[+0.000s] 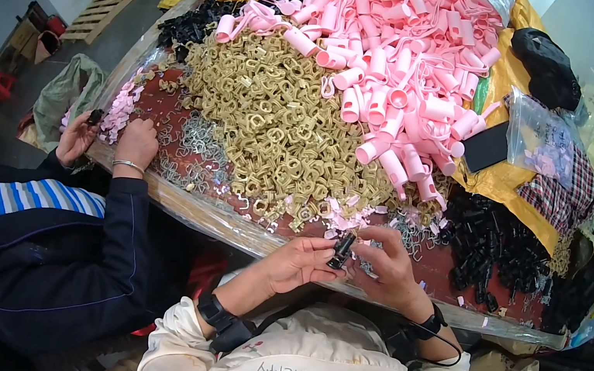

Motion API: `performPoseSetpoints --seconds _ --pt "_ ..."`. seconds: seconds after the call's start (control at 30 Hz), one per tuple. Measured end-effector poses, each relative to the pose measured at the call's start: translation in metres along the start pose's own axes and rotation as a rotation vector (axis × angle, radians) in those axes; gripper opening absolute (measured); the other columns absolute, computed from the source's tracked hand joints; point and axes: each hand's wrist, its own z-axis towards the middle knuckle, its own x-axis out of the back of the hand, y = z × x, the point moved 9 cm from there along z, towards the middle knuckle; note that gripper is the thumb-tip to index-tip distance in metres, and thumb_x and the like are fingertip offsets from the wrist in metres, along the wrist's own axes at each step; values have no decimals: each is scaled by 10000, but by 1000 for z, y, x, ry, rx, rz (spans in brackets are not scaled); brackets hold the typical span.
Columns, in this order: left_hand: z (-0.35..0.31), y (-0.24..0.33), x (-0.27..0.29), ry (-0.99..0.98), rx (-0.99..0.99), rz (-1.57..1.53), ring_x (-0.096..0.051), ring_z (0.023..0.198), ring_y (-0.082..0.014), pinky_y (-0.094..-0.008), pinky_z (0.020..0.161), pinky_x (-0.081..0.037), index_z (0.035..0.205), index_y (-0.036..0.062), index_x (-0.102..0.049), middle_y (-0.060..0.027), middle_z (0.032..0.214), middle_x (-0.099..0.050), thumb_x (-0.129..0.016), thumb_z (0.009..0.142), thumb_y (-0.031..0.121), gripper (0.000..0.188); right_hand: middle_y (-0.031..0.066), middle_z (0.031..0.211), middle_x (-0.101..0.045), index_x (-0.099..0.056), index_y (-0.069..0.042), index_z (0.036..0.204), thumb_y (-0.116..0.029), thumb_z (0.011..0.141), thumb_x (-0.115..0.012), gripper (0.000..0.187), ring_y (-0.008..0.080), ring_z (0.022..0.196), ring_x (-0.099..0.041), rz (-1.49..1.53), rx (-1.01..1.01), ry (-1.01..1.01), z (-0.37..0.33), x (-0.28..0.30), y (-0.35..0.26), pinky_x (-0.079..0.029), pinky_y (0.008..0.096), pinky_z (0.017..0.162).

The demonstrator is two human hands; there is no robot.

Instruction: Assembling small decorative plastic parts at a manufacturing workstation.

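My left hand [298, 261] and my right hand [383, 266] meet at the near table edge, both pinching one small black plastic clip [341, 249]. The right hand's fingers press on its top; the left hand steadies it from below. Just beyond them lie small pink flat pieces [348, 218] and bent wire springs [415, 233]. A heap of tan plastic clip parts [276, 123] fills the table's middle. Pink plastic tubes [404, 62] are piled behind it, and black clip parts [491, 245] lie to the right.
A co-worker in a dark jacket sits at my left, hands [137, 143] on the table by pink pieces [119, 112]. A black phone [486, 146], a clear bag [545, 137], yellow sacks [505, 185] and a wooden pallet [106, 8] on the floor are around.
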Motion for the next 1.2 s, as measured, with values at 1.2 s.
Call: performPoseSetpoints --seconds 1.2 --pt "-16 3 16 92 -87 -111 -599 860 -219 -268 748 -514 1033 -26 -509 -122 942 -594 -521 826 79 232 98 967 -456 -491 -25 783 -18 768 -537 49 199 871 -456 548 -291 33 6 -29 16 -347 294 791"
